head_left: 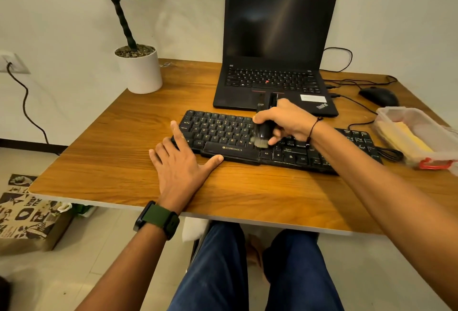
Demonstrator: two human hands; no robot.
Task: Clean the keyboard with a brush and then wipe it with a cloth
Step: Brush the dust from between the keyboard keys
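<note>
Over the keyboard point(247, 137), right hand point(285, 122) is gripping the brush point(264, 127); left hand point(181, 162), fingers relaxed, is steadying its corner; short, light strokes would suit.

We see bare wooden tabletop point(104, 162) left of and in front of the black wired keyboard point(223, 134). Behind it the open black laptop point(272, 62) blocks passage; the clear plastic box point(418, 134) crowds its right end.

left hand point(179, 164) flat, fingers spread, right hand point(285, 121) apparently curled in grip
</note>
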